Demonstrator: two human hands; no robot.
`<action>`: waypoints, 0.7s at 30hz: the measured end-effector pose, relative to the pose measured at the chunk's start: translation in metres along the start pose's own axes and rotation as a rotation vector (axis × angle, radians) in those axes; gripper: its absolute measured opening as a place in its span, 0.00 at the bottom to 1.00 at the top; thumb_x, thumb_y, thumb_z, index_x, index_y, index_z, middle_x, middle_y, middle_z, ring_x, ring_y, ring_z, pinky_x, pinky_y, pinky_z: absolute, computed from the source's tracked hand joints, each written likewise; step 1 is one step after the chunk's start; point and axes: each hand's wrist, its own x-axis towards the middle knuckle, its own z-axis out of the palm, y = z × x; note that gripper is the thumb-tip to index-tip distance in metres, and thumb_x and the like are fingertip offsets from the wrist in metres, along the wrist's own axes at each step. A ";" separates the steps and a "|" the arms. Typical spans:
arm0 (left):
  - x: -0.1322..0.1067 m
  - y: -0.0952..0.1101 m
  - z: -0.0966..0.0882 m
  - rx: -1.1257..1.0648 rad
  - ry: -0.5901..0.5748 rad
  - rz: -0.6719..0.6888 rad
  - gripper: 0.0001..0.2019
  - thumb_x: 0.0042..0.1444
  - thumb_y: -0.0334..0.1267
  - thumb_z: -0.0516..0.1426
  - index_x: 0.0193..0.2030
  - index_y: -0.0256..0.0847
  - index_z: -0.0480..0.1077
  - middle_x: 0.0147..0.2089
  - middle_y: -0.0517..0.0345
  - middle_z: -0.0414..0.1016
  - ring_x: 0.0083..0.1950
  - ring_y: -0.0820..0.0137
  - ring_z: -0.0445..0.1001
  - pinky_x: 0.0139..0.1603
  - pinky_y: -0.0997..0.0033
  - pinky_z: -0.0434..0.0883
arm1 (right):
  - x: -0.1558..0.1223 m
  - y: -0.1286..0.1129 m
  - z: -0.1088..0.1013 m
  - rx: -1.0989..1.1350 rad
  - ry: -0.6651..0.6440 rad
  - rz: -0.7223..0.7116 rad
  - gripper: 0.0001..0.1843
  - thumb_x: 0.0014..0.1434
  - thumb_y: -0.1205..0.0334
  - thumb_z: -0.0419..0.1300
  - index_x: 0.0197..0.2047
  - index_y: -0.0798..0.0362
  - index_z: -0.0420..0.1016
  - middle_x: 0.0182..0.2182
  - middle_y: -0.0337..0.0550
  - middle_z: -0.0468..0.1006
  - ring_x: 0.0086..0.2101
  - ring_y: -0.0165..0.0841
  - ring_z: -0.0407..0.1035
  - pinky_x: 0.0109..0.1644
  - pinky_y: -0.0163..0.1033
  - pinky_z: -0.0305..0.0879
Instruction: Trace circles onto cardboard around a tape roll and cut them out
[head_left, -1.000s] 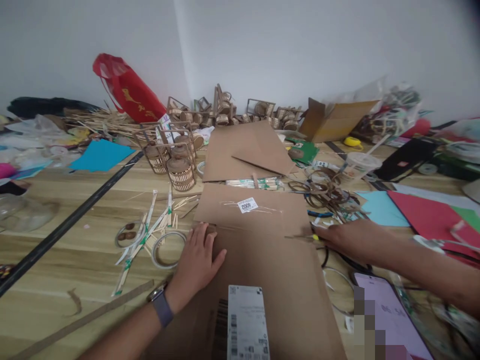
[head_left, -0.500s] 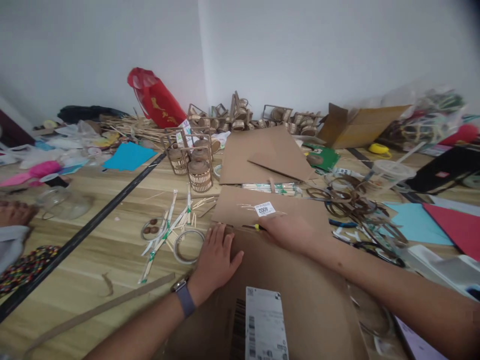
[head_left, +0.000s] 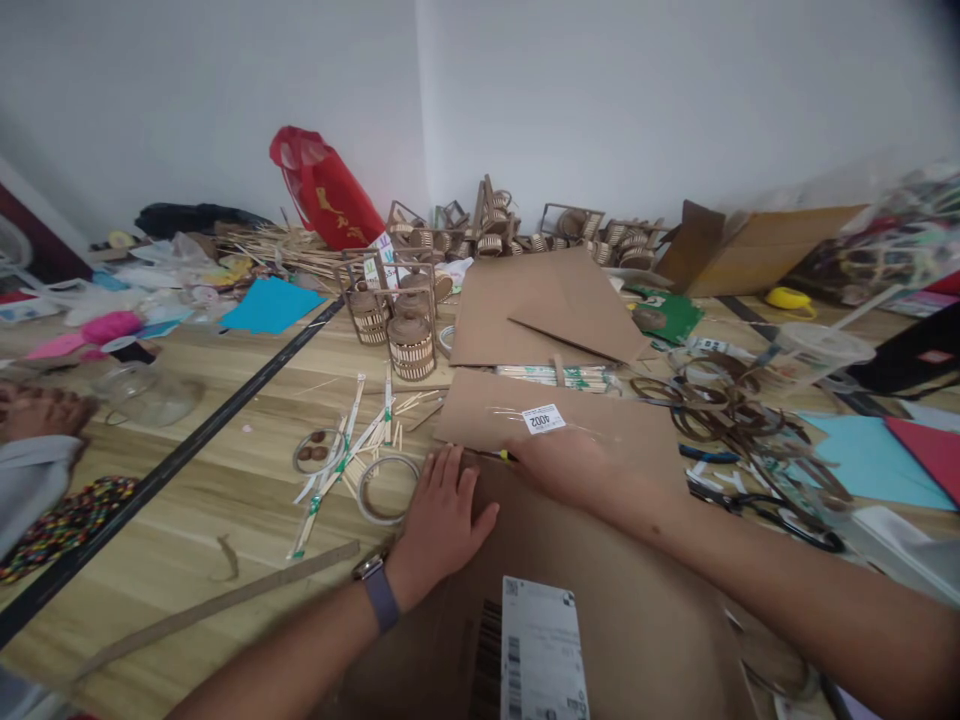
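A large cardboard box [head_left: 637, 590] lies in front of me with a printed shipping label [head_left: 541, 645] on it. My left hand [head_left: 444, 520], wearing a watch, rests flat on its left part, fingers spread and empty. My right hand [head_left: 559, 465] is closed around a thin tool [head_left: 505, 456] with a yellow collar and a narrow dark shaft pointing left. Its handle is hidden in my fist, so its exact kind is unclear. The shaft lies along the edge between the box's top and its far flap [head_left: 480, 410], below a small "4002" sticker [head_left: 542, 419].
Left are a tape roll [head_left: 388, 490], taped sticks [head_left: 341, 465] and small lantern-like bamboo crafts [head_left: 411, 345]. Brown strip coils [head_left: 712, 395], scissors [head_left: 787, 520] and a plastic cup [head_left: 814, 352] lie right. Another person's hand [head_left: 45, 410] rests at far left.
My right hand has slid the tool a little left along the box edge, toward my left hand. The left hand stays in place on the cardboard. The whole view has shifted slightly.
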 end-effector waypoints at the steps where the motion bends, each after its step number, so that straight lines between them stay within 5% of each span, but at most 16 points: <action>1: 0.000 0.000 0.000 -0.001 -0.001 -0.001 0.21 0.63 0.45 0.60 0.55 0.30 0.70 0.65 0.25 0.69 0.68 0.40 0.67 0.67 0.38 0.67 | 0.000 0.000 0.000 -0.006 0.002 -0.005 0.12 0.72 0.59 0.59 0.54 0.56 0.76 0.42 0.44 0.83 0.38 0.36 0.80 0.43 0.46 0.80; 21: 0.000 -0.001 -0.001 0.007 -0.017 -0.004 0.19 0.63 0.45 0.58 0.53 0.32 0.69 0.65 0.27 0.68 0.68 0.40 0.66 0.67 0.36 0.67 | 0.007 0.007 -0.005 -0.005 0.005 -0.122 0.10 0.69 0.60 0.62 0.50 0.57 0.77 0.44 0.44 0.81 0.40 0.36 0.78 0.43 0.45 0.78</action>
